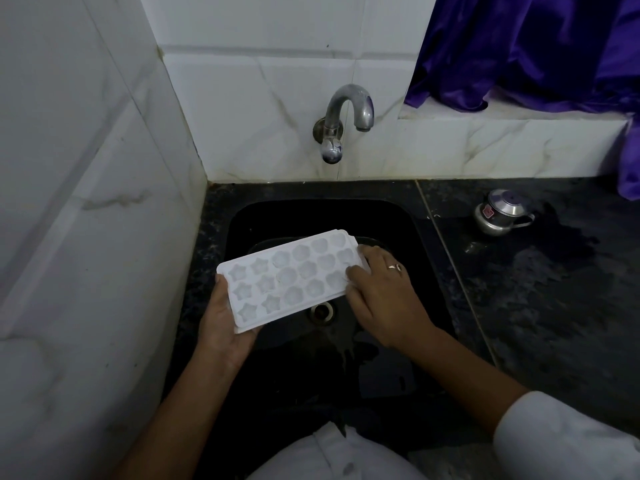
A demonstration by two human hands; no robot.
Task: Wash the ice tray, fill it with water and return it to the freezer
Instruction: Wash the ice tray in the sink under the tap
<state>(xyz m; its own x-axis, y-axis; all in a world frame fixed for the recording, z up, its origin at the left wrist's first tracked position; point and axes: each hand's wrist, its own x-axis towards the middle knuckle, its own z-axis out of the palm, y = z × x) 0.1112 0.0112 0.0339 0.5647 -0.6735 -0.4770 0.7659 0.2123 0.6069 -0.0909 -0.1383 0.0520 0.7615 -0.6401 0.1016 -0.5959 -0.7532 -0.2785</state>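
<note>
One tray (291, 275) over the sink (398, 220), one tap (348, 110) above.
My left hand (221, 320) grips its near end, my right hand (381, 289) curls round the far end.

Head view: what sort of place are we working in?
Most likely a home kitchen's washing corner: a black sink set in a dark stone counter, a metal tap on the tiled wall above it, and a small steel pot on the counter.

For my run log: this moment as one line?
ice tray: over sink | left hand: holds tray | right hand: holds tray | tap: no flow
</note>
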